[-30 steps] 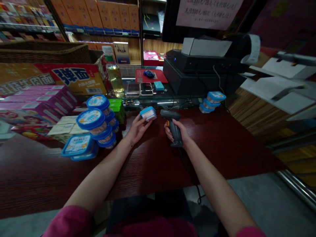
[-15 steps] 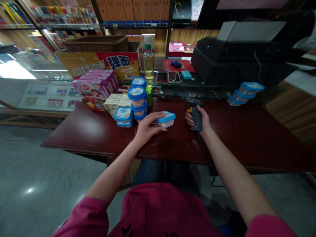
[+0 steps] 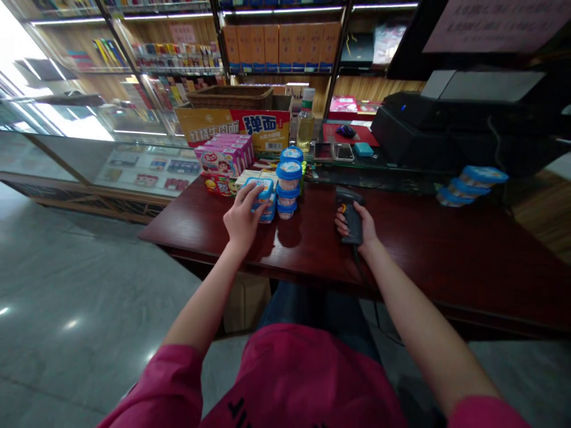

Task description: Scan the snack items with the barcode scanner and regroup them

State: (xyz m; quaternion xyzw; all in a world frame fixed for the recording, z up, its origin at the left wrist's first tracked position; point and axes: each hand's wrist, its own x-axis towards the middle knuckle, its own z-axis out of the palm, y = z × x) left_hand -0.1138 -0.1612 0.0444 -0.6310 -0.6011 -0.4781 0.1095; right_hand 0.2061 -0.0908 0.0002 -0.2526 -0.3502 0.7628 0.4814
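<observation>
Tub point(image 3: 263, 189) in left hand point(image 3: 242, 217); round tubs point(image 3: 288, 192) stacked beside, contents unclear.

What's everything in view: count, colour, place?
Held tub: one, blue lid, left hand
Rectangular tubs: some, blue lids, below that
Round tubs: four visible, blue lids, beside those
Far tubs: three, blue lids, far right
Scanner: one, grey, in right hand
Pink boxes: several, pink, left end
Noodle carton: one, yellow and red, behind pink boxes
Basket: one, brown, above noodle carton
Bottle: one, yellowish, beside noodle carton
Phones: two, colours unclear, beside bottle
Mouse: one, dark, on red mat
Small case: one, turquoise, near mouse
Orange boxes: eight, orange and blue, back
Till equipment: several, black, right rear
Table: one, dark reddish, in front
Left hand: one, bare, on held tub
Right hand: one, bare, on scanner
</observation>
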